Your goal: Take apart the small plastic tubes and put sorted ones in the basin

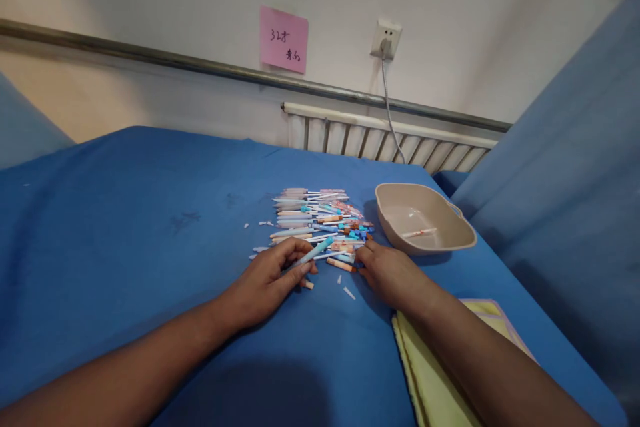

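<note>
A heap of pens and pen parts [320, 219], white, pale blue, pink and orange, lies on the blue table cover [150, 227]. My left hand [267, 280] rests at the heap's near edge with its fingers closed on a light blue pen [316, 251] that points up and to the right. My right hand [390, 270] lies just right of it, fingertips curled at the heap's near right corner; what they pinch is hidden. A beige bowl [450, 240] stands to the right of the heap with one white and orange pen [419, 233] inside.
Small white bits [349, 293] lie loose on the cover between my hands. A yellow cloth [440, 373] sits under my right forearm. Behind the table are a white radiator [380, 140], a wall socket with a cable [385, 40] and a pink note [283, 39]. Blue fabric [575, 180] rises at the right.
</note>
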Action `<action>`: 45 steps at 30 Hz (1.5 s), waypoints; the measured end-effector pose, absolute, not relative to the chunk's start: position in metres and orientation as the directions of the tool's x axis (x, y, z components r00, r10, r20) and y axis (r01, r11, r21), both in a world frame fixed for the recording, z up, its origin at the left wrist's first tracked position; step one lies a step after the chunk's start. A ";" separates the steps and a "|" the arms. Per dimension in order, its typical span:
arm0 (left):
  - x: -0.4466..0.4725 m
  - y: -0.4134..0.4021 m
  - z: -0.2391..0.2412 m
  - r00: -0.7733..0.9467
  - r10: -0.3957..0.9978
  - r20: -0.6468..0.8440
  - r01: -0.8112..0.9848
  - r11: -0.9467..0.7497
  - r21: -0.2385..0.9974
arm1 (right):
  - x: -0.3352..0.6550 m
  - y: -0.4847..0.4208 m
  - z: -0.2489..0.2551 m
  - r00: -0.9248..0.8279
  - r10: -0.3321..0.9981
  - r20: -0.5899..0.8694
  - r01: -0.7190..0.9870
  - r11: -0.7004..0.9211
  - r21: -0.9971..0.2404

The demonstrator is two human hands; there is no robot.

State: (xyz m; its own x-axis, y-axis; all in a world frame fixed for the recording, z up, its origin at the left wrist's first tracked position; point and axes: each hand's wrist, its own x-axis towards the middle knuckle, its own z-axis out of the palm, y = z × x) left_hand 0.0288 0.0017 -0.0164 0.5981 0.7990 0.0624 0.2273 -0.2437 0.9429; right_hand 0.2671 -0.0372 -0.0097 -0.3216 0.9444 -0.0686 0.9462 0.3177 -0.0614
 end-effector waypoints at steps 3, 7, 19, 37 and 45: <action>0.029 0.001 -0.015 0.597 0.800 0.062 0.238 -0.251 0.938 | 0.267 -0.038 -0.010 -0.320 0.946 -0.048 0.946 0.317 -0.068; 0.030 0.001 -0.013 0.603 0.795 0.060 0.250 -0.260 0.933 | 0.269 -0.039 -0.010 -0.323 0.943 -0.079 0.940 0.310 -0.143; 0.027 0.000 -0.013 0.656 0.748 0.100 0.296 -0.378 0.877 | 0.255 -0.055 -0.006 -0.439 0.898 -0.009 0.868 0.422 -0.261; 0.025 -0.003 -0.012 0.664 0.738 0.116 0.304 -0.409 0.860 | 0.254 -0.055 -0.009 -0.339 0.923 0.182 0.771 0.383 -0.509; 0.024 -0.002 -0.011 0.669 0.734 0.118 0.425 -0.508 0.749 | 0.249 -0.063 0.001 -0.263 0.789 0.555 0.490 0.605 -0.628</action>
